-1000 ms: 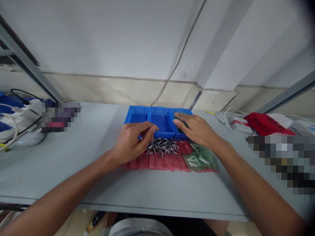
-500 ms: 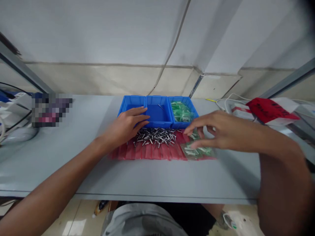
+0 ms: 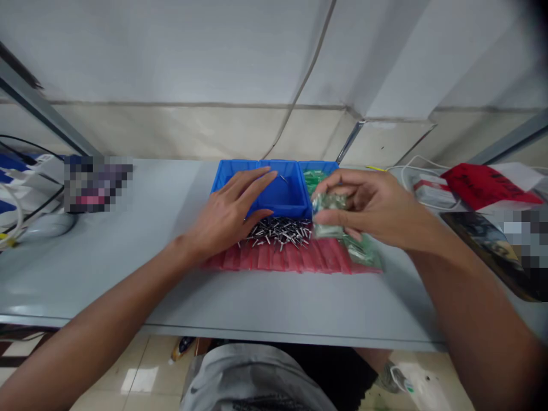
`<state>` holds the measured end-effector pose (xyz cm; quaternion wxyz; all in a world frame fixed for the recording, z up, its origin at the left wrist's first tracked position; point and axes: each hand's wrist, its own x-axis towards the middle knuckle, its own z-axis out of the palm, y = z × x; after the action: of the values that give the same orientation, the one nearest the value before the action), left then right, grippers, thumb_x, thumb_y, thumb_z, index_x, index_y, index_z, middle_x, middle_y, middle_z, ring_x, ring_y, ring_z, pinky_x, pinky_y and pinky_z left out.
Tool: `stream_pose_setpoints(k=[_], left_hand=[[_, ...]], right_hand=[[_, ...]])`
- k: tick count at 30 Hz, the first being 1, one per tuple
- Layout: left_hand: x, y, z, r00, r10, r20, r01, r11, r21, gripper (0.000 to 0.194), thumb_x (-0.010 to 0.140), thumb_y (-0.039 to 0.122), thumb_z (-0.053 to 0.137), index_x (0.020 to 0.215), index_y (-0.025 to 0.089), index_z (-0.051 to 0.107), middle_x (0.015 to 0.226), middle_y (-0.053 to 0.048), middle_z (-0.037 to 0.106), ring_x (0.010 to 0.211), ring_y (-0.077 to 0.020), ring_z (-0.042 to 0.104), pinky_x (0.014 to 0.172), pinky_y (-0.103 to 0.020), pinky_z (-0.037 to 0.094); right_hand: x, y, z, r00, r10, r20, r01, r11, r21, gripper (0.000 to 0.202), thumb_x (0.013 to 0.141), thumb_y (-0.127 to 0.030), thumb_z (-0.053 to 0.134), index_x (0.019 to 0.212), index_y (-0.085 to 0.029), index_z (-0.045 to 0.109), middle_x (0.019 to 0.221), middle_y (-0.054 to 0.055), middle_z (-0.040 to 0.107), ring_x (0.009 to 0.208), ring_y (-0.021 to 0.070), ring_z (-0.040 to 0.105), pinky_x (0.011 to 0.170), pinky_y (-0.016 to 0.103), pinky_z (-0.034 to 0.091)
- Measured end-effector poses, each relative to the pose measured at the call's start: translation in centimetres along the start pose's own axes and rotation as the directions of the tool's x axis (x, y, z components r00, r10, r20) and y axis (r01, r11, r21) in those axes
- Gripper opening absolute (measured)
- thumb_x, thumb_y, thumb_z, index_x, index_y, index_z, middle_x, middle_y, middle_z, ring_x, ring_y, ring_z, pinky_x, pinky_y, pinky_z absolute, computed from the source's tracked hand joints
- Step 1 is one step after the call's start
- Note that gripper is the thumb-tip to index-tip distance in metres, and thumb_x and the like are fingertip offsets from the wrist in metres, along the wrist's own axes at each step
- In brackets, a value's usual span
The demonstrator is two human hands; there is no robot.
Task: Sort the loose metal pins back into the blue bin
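Note:
My right hand (image 3: 363, 208) pinches a clear bag of pale green pieces (image 3: 329, 220), raised in front of the right blue bin (image 3: 327, 166), which holds similar green packets. My left hand (image 3: 233, 205) is open, fingers spread over the left and middle blue bins (image 3: 282, 197). One small metal piece lies in the middle bin. Before the bins, a heap of metal rivet-like pieces (image 3: 280, 233) rests on a row of red plastic bags (image 3: 286, 260). Another green packet (image 3: 362, 251) lies on the right end of that row.
Chargers and cables (image 3: 25, 188) and a white mouse (image 3: 49, 225) are at the left. At the right are a white box (image 3: 432, 191), a red packet (image 3: 475, 185) and a dark glossy object (image 3: 483, 240). The grey table (image 3: 265, 302) meets the wall behind.
My right hand has closed on a green-filled bag and lifted it off the red bags toward the right bin. The fingers of my left hand have spread and shifted over the middle bin.

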<state>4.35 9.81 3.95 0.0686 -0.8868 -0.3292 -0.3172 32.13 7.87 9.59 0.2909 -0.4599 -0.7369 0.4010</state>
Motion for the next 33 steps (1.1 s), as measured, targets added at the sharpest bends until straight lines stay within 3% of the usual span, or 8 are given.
stream_pose_setpoints(k=[3,8,11,15,20,23,26,33], left_hand=[[0.0,1.0,-0.5,0.984,0.149,-0.102,-0.150,0.989,-0.006,0.062,0.098,0.021,0.064,0.155,0.017,0.041,0.153,-0.020,0.051,0.141,-0.0279,0.055,0.112,-0.044,0.053],[-0.2,1.2,-0.6,0.931,0.300,-0.209,-0.322,0.943,-0.081,0.039,0.093,0.007,0.064,0.130,0.016,0.065,0.132,-0.015,0.069,0.126,-0.0257,0.065,0.101,-0.038,0.059],[-0.1,1.5,-0.8,0.950,0.213,-0.227,-0.269,0.929,-0.255,0.028,0.095,0.006,0.060,0.118,0.017,0.071,0.110,-0.009,0.077,0.107,-0.0204,0.072,0.094,-0.035,0.060],[0.3,2.4,-1.5,0.967,-0.167,-0.190,0.062,0.885,-0.461,0.014,0.097,0.016,0.064,0.102,0.019,0.077,0.089,-0.003,0.078,0.081,-0.0140,0.071,0.075,-0.025,0.058],[0.7,2.4,-1.6,0.879,-0.465,0.106,0.357,0.494,-0.793,0.016,0.092,0.033,0.075,0.100,0.018,0.077,0.073,0.002,0.072,0.059,-0.0094,0.066,0.056,-0.019,0.054],[0.8,2.0,-1.5,0.862,-0.448,0.238,0.384,0.270,-0.883,0.022,0.093,0.033,0.074,0.110,0.019,0.075,0.072,0.003,0.068,0.056,-0.0077,0.064,0.056,-0.018,0.055],[0.9,2.0,-1.7,0.859,-0.374,0.349,0.427,0.150,-0.892,0.037,0.096,0.031,0.071,0.130,0.020,0.067,0.070,0.003,0.067,0.056,-0.0077,0.064,0.057,-0.018,0.055],[0.9,2.4,-1.7,0.832,-0.335,0.442,0.429,-0.116,-0.896,0.040,0.098,0.029,0.069,0.136,0.019,0.062,0.072,0.001,0.071,0.055,-0.0090,0.066,0.057,-0.020,0.056]], right_hand=[[0.3,0.5,2.1,0.999,0.021,-0.030,-0.011,0.953,0.302,0.029,0.087,-0.044,0.080,0.103,-0.025,0.065,0.056,-0.005,0.065,0.041,0.0121,0.056,0.039,0.025,0.040],[0.2,0.5,4.4,0.991,-0.022,0.133,-0.053,0.845,0.532,0.047,0.091,-0.037,0.077,0.132,-0.026,0.058,0.057,-0.007,0.068,0.040,0.0125,0.062,0.039,0.021,0.049],[0.1,0.3,4.9,0.995,-0.013,0.095,-0.043,0.826,0.562,0.041,0.091,-0.037,0.077,0.127,-0.025,0.062,0.054,-0.008,0.067,0.032,0.0116,0.056,0.030,0.020,0.042],[0.0,0.8,4.9,0.988,-0.131,-0.078,0.152,0.872,0.466,0.014,0.092,-0.034,0.076,0.100,-0.023,0.074,0.069,-0.002,0.074,0.043,0.0134,0.066,0.037,0.024,0.053],[0.2,1.8,4.2,0.885,-0.404,-0.232,0.400,0.914,-0.064,0.014,0.096,-0.026,0.070,0.108,-0.028,0.078,0.089,0.000,0.076,0.066,0.0122,0.071,0.058,0.025,0.060],[0.3,1.8,4.0,0.843,-0.481,-0.242,0.460,0.877,-0.140,0.048,0.096,-0.022,0.069,0.141,-0.039,0.062,0.125,0.003,0.071,0.083,0.0156,0.073,0.070,0.032,0.065],[0.4,1.7,3.9,0.758,-0.619,-0.205,0.571,0.782,-0.249,0.054,0.092,-0.016,0.073,0.139,-0.041,0.064,0.144,0.004,0.060,0.094,0.0174,0.074,0.084,0.038,0.066],[0.8,1.7,3.9,0.663,-0.743,-0.091,0.689,0.652,-0.316,0.041,0.082,-0.024,0.085,0.122,-0.021,0.075,0.124,0.013,0.072,0.108,0.0238,0.072,0.092,0.042,0.063]])
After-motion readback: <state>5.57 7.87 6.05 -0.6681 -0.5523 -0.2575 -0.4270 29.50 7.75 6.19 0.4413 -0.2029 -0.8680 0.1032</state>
